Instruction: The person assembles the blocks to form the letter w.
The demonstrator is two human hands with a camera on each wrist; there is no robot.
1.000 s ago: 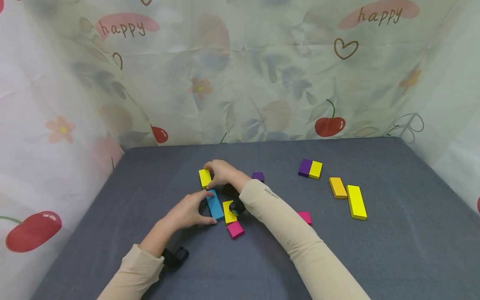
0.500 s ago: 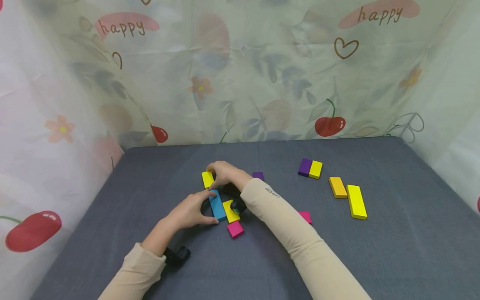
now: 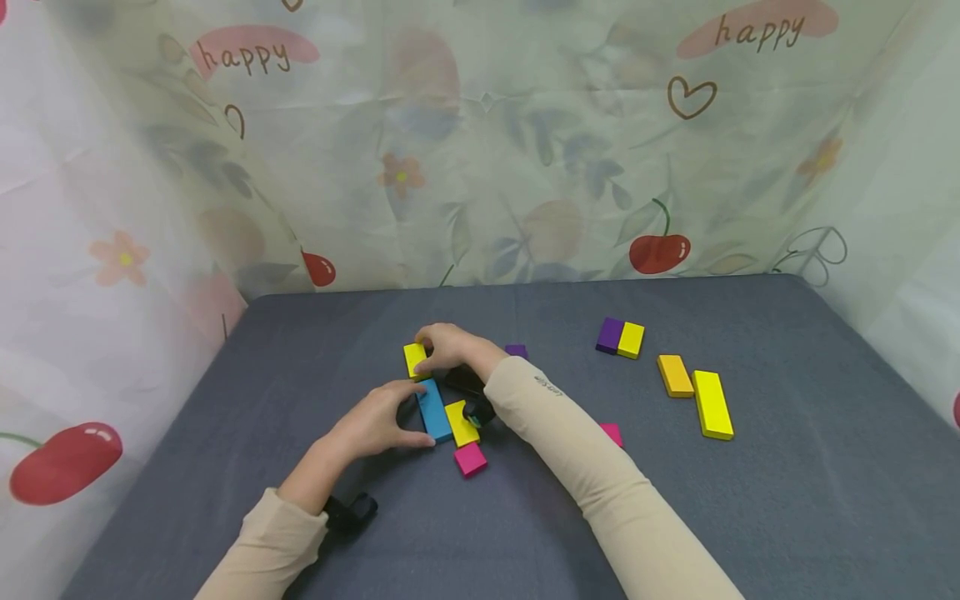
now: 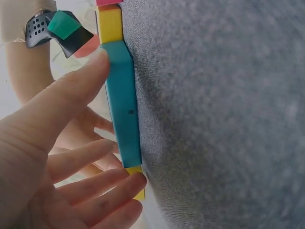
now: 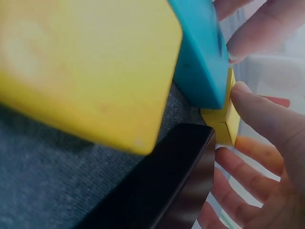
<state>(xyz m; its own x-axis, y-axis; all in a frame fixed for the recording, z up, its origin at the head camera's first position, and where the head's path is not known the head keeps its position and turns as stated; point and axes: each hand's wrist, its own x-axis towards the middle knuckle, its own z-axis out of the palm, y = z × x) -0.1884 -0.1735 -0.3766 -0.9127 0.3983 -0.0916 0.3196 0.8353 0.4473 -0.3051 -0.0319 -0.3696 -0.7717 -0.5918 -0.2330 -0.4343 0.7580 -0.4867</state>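
Note:
My left hand (image 3: 378,419) spans the blue block (image 3: 433,411) from its left side. In the left wrist view the thumb lies against one end of it, while the other fingers stretch loosely toward the far end. At the blue block's far end, a yellow block (image 3: 415,360) is pinched between thumb and fingers of my right hand (image 3: 447,346); the right wrist view shows the thumb (image 5: 244,95) on it. Another yellow block (image 3: 459,423) sits along the blue block's right side, partly behind the wrist camera. A pink block (image 3: 471,459) touches its near end.
Farther right lie a joined purple block (image 3: 611,335) and yellow block (image 3: 632,340), an orange block (image 3: 676,376) and a long yellow block (image 3: 713,405). The right arm partly covers a small purple block (image 3: 516,351) and a pink block (image 3: 612,433). Patterned cloth (image 3: 487,167) walls the table.
The blue block and both yellow blocks beside it have shifted slightly right, with the far yellow one also nearer. Just now the left hand has eased back a little left while the blue block stays put.

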